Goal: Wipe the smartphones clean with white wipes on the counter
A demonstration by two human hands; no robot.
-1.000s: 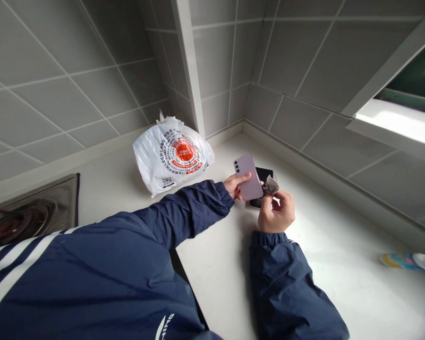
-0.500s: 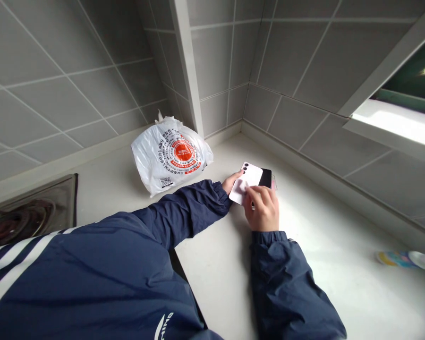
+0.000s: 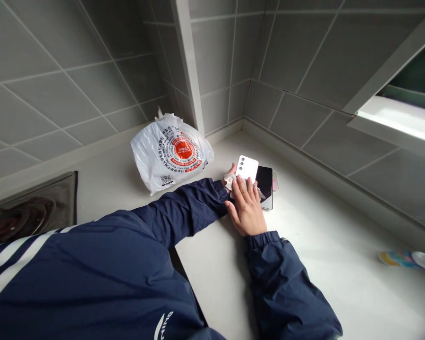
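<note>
A white phone (image 3: 247,167) lies back up in my left hand (image 3: 230,173), its camera lenses toward the upper left. My left fingers and thumb grip the near side of the phone, partly covered by a crumpled white tissue (image 3: 230,180). My right hand (image 3: 247,208) lies flat across the lower part of the phone, fingers stretched out and pressing on the tissue. Beside them on the counter rests a black flat device with a glossy face (image 3: 267,182), possibly a second phone; its left part is hidden.
A white plastic bag with red print (image 3: 163,160) stands left of my hands. The stove (image 3: 31,208) is at the far left. A pink item (image 3: 275,182) shows behind the black device. A bottle (image 3: 403,259) lies at the right, on the pale counter (image 3: 322,226) along the tiled walls.
My right hand has gone from bent, pinching fingers to lying flat on the phone. The tissue has spread toward my left hand. The phone now sits more upright, and more of the black device shows.
</note>
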